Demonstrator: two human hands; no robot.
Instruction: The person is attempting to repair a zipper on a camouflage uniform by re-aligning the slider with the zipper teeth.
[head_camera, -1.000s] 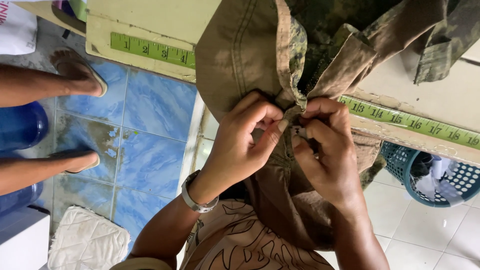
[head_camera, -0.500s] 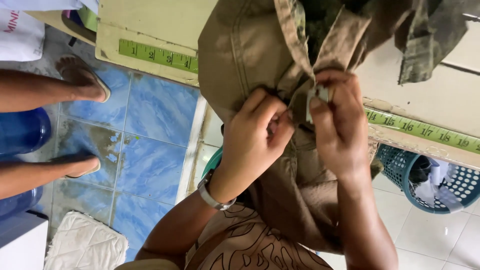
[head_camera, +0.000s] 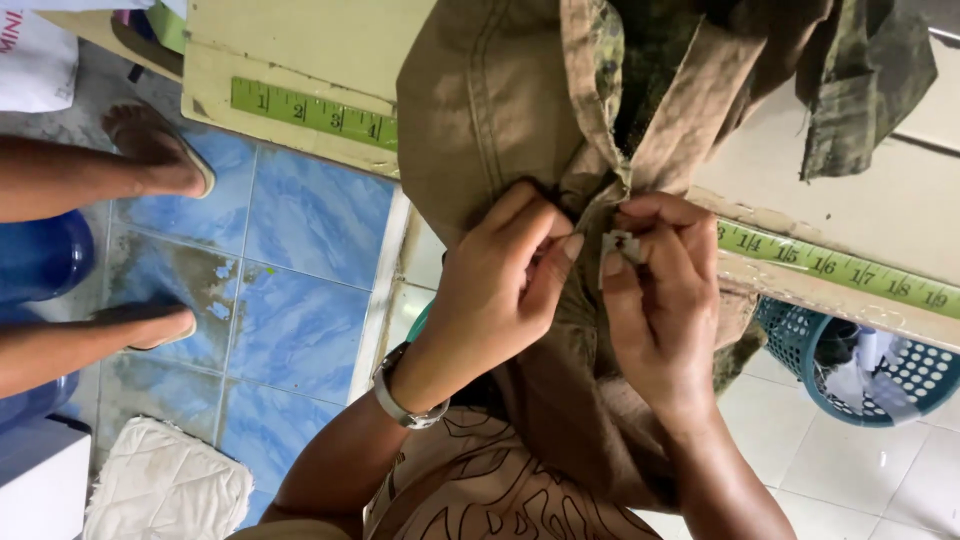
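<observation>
A small metal blade (head_camera: 620, 243) is pinched in the right hand (head_camera: 665, 300) against the seam of the olive-brown garment (head_camera: 500, 120), which is gripped just left of it by the closed left hand (head_camera: 500, 290), hanging over the table edge (head_camera: 300, 60).

- Your left hand (head_camera: 500, 285) pinches the brown cloth (head_camera: 500, 120) at a seam.
- Your right hand (head_camera: 665, 300) is just beside it and holds a small grey piece (head_camera: 618, 245) against the cloth.
- The cloth hangs off the table (head_camera: 300, 40), over a green measuring tape (head_camera: 310, 108).
- Someone's feet in sandals (head_camera: 160, 150) are on the blue floor tiles (head_camera: 300, 290) to the left.
- A teal basket (head_camera: 800, 345) sits on the right.
</observation>
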